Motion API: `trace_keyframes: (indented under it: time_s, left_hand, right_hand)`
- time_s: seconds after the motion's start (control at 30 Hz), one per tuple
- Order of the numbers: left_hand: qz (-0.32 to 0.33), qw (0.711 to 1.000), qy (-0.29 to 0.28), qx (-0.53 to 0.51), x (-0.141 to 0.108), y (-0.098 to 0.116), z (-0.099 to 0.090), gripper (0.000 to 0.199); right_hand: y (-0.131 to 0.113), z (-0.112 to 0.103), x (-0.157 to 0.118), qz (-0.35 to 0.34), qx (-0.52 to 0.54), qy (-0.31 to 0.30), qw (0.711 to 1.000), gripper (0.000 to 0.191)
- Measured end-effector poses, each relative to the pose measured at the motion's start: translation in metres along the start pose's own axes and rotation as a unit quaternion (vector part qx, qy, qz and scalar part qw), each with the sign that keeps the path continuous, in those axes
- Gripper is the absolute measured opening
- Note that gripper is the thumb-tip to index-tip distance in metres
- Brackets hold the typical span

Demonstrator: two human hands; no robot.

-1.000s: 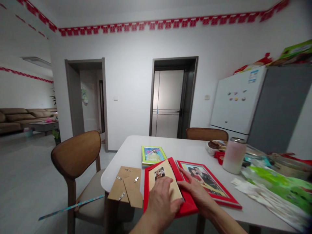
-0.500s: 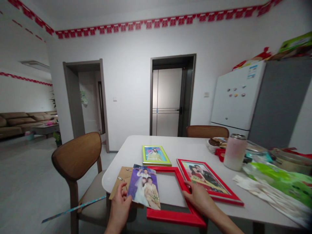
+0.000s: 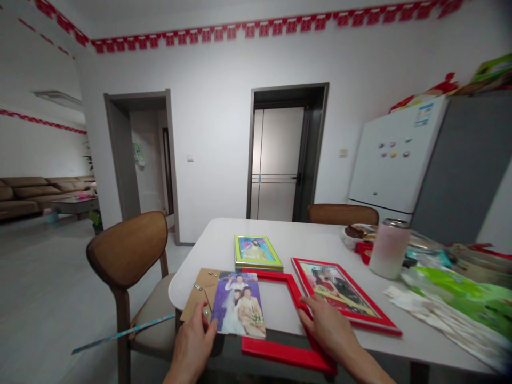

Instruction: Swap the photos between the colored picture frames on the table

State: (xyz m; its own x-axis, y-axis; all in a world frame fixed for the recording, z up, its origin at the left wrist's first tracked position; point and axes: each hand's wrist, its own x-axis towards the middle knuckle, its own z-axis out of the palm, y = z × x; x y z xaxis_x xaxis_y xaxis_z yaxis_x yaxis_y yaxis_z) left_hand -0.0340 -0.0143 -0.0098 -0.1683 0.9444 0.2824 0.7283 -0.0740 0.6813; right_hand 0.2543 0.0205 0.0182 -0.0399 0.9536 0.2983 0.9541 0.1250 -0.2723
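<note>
My left hand (image 3: 195, 333) pinches the lower left edge of a wedding photo (image 3: 239, 306) with a purple background. Under and left of the photo lies a brown backing board (image 3: 200, 290) with small metal clips. My right hand (image 3: 330, 325) grips the right side of an empty red frame (image 3: 286, 354), whose lower edge juts past the table's front. The photo overlaps the frame's left side. Right of it, a second red frame (image 3: 380, 320) holds a couple's picture. Behind stands no upright item; a lime-green framed picture (image 3: 258, 252) lies flat there.
A pink and white bottle (image 3: 389, 249), a green plastic package (image 3: 452, 282) and white gloves or cloth (image 3: 436, 314) occupy the right of the white table (image 3: 224, 230). A brown chair (image 3: 130, 250) is at the left, with a patterned strip (image 3: 120, 334) across its seat.
The photo in my left hand now lies slightly flatter and a little to the right. My right hand keeps its hold on the empty red frame. The head view has shifted slightly.
</note>
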Motion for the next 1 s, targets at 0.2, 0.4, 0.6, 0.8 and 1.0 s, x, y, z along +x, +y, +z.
trace_keyframes:
  time_s: [0.2,0.4,0.6,0.8,1.0]
  left_hand:
    - [0.075,0.997,0.007,-0.004,-0.005,0.009,0.005,0.032]
    - [0.113,0.993,0.028,-0.002,-0.004,0.012,0.006,0.033]
    - [0.201,0.978,-0.049,-0.022,-0.005,0.04,0.023,0.058]
    - [0.208,0.966,-0.012,-0.153,0.009,0.075,0.027,0.046]
    - [0.006,0.876,0.039,-0.48,0.008,0.108,0.034,0.039]
  right_hand:
    - [-0.038,0.014,0.001,-0.036,0.24,-0.041,0.969,0.038]
    - [-0.073,0.041,0.018,0.143,0.46,-0.146,0.864,0.059]
    - [-0.089,0.034,0.028,0.153,0.634,-0.213,0.727,0.032]
    - [-0.106,-0.015,0.019,0.098,0.695,-0.126,0.701,0.028]
    - [-0.087,0.0,0.011,0.199,0.686,-0.114,0.691,0.035]
